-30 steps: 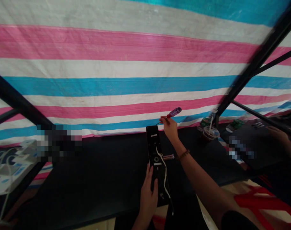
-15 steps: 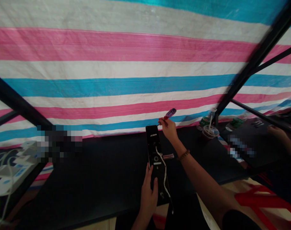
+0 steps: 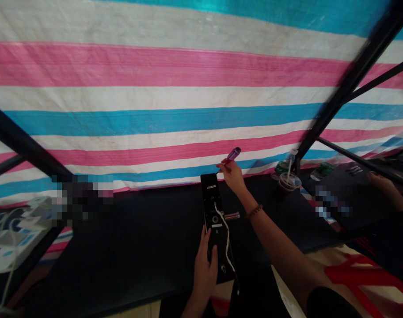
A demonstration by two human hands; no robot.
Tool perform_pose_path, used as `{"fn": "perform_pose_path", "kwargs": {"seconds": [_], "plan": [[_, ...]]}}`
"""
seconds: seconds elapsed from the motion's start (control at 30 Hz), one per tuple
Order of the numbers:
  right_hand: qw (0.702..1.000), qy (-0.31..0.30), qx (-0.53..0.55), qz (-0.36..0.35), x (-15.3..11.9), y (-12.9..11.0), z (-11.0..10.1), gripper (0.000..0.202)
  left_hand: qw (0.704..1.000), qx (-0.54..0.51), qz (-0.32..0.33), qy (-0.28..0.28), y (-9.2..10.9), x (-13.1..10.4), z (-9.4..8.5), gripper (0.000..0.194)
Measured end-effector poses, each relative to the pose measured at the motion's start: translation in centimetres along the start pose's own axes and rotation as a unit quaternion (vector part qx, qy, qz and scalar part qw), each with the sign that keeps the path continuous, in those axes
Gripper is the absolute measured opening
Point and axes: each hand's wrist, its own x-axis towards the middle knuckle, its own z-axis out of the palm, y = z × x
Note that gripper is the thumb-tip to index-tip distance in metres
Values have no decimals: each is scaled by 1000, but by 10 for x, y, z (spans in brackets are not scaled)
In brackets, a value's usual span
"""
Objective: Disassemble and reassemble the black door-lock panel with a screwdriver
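A long black door lock panel [image 3: 209, 195] lies on the black table, its near end at the table's front edge. A white cable [image 3: 227, 238] runs down its face, and a copper-coloured lever handle [image 3: 232, 216] sticks out to the right. My left hand [image 3: 205, 260] grips the lower part, fingers along the left edge and thumb over the face. Above the far right corner, my right hand [image 3: 232, 175] is closed round a screwdriver with a purple-red handle [image 3: 233, 153]. The shaft slants down toward that corner; I cannot tell whether its tip touches the panel.
Right of my forearm stand a lidded cup with a straw [image 3: 289, 182] and a plastic bottle [image 3: 283, 167]. White devices with cables [image 3: 14, 238] lie at far left. Another person's hand [image 3: 382, 181] rests over the right table. Black posts [image 3: 334, 110] frame a striped tarp [image 3: 188, 97].
The screwdriver and my right hand have shifted slightly left and the handle leans a little differently. My left hand keeps its hold on the door lock panel.
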Motion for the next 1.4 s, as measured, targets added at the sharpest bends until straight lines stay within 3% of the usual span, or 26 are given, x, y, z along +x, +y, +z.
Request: {"fn": "perform_pose_path", "kwargs": {"seconds": [0.43,0.83,1.1,1.2,1.27,1.4], "plan": [[1000,15,7,-22,-1,-3,7,30,1000,2,-5,4,2,0,0,48],[1000,20,2,-8,-3,-6,-1,31,1000,1,-9,8,4,1,0,48],[979,118,165,27,-30,-41,-22,30,999,-31,-23,35,5,4,-6,48],[957,124,250,74,-50,-54,-29,26,994,-55,-56,76,24,17,-18,51],[942,112,295,119,-66,-61,-31,22,989,-100,-79,77,48,30,-30,55],[911,103,356,182,-98,-74,-30,17,978,-173,-66,97,103,57,-50,55]]}}
